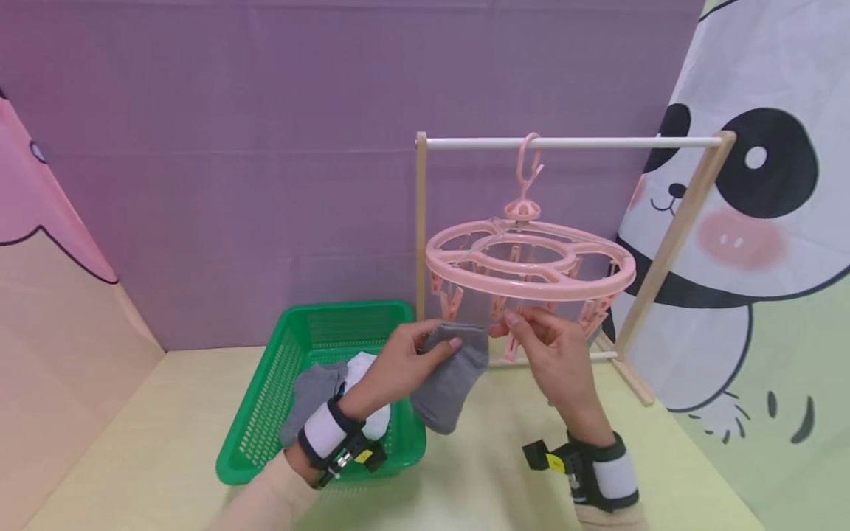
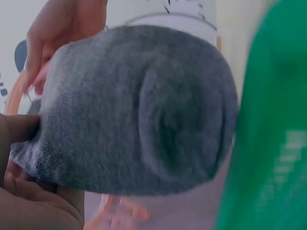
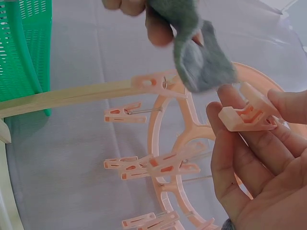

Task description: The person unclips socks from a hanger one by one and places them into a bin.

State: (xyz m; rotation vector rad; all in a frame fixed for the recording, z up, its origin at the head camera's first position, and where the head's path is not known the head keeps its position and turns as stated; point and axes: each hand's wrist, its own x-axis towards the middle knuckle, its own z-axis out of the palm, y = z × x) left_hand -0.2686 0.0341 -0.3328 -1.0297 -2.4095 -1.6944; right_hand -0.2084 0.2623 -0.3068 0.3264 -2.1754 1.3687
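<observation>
A grey sock (image 1: 451, 383) hangs from my left hand (image 1: 398, 365), which pinches it near its top edge between thumb and fingers. In the left wrist view the sock (image 2: 115, 110) fills the middle, its rounded lower end toward the camera. My right hand (image 1: 563, 361) holds a pink clothespin (image 3: 252, 112) between thumb and fingers, just right of the sock. That clothespin belongs to a round pink drying hanger (image 1: 531, 287), whose hook hangs over a white rod. In the right wrist view the sock's edge lies close to the right fingertips.
A green plastic basket (image 1: 249, 420) stands at left on the table, holding another grey cloth item (image 1: 315, 391) and a white one (image 1: 378, 420). The rack's wooden posts (image 1: 677, 243) flank the hanger. Several more clothespins (image 1: 451, 302) dangle below its ring.
</observation>
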